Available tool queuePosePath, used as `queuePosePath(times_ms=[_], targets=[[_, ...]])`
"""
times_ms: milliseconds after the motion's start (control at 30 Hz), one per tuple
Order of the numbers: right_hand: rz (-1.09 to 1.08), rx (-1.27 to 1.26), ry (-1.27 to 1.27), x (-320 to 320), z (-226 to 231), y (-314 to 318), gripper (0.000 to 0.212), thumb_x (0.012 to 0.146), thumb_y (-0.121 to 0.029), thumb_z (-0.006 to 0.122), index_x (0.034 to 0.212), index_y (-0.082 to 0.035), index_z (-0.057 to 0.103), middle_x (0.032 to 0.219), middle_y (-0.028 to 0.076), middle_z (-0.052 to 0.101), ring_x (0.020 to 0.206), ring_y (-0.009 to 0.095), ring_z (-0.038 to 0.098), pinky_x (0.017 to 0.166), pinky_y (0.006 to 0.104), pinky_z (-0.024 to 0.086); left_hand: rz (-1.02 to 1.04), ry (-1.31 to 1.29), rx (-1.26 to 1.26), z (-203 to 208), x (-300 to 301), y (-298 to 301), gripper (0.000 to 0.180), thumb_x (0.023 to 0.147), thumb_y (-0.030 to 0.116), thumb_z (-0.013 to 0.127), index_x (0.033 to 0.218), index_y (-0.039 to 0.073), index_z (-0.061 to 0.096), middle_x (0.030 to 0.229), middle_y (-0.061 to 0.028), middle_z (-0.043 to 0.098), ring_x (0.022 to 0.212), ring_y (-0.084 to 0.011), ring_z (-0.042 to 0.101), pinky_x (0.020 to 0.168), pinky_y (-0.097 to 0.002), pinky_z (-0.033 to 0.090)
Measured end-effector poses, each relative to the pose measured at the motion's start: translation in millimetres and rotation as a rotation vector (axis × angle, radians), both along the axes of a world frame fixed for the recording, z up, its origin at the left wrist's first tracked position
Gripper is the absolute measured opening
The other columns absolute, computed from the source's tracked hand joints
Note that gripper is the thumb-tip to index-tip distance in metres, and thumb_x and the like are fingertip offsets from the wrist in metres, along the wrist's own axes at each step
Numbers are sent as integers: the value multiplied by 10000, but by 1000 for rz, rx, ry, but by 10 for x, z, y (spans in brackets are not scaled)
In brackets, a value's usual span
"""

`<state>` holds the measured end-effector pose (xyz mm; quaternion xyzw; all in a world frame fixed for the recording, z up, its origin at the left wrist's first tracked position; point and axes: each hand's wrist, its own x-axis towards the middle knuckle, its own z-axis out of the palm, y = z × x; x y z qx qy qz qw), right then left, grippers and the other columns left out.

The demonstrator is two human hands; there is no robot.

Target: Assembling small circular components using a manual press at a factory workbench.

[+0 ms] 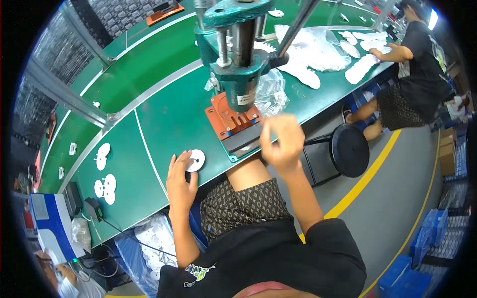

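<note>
My left hand (181, 180) is closed round the edge of a white round disc (197, 161) with a small hole in its middle, at the table's near edge. My right hand (283, 142) is raised to the right of the press, over the front edge. Its fingers are curled in, slightly blurred; what they hold, if anything, is hidden. Between and beyond my hands stands a green hand press (238, 74) with a metal ram and a lever. Beneath the ram sits an orange fixture (224, 116) with slots, behind a dark bar (243, 137).
Several white discs (110, 188) lie on the green table (149, 169) at left. Clear plastic bags (318, 49) and white parts lie beyond the press. A black stool (349, 150) stands to the right. Another person (417, 64) works at the far right.
</note>
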<state>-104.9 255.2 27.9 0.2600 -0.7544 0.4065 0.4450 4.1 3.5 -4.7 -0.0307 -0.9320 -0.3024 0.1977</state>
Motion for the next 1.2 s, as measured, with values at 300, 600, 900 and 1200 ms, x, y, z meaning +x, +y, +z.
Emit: queuePosePath(times_ms=[300,600,900,1200], targets=[[260,274,-465,-1271,-711,532,140,718,-107,722,854,-92,691,891,91,652,932,298,596,875,410,443,103,-32,468,-145,-35,-48,414,949,23,510,1355,-47,471,1315,-206,531,1200,-294,532,1056,-382,395],[-52,137,-516,-1000,-552,277,90,794,-161,718,841,-99,673,885,103,670,913,329,619,815,437,471,151,91,250,-232,-309,-131,440,962,122,557,1372,-19,481,1364,-213,498,1260,-345,483,1073,-420,378],[-14,-18,-453,-895,-572,250,121,854,-122,663,953,-64,621,872,139,634,898,332,595,816,435,456,245,79,-122,-187,-300,-31,587,892,348,697,1349,28,514,1318,-204,513,1200,-388,483,1009,-485,394],[101,-202,-521,-936,-627,252,257,818,-79,700,1064,-46,631,933,139,657,879,323,632,795,411,495,175,95,-66,-229,-262,-92,565,890,305,707,1350,34,520,1307,-228,513,1193,-396,484,1019,-483,376]])
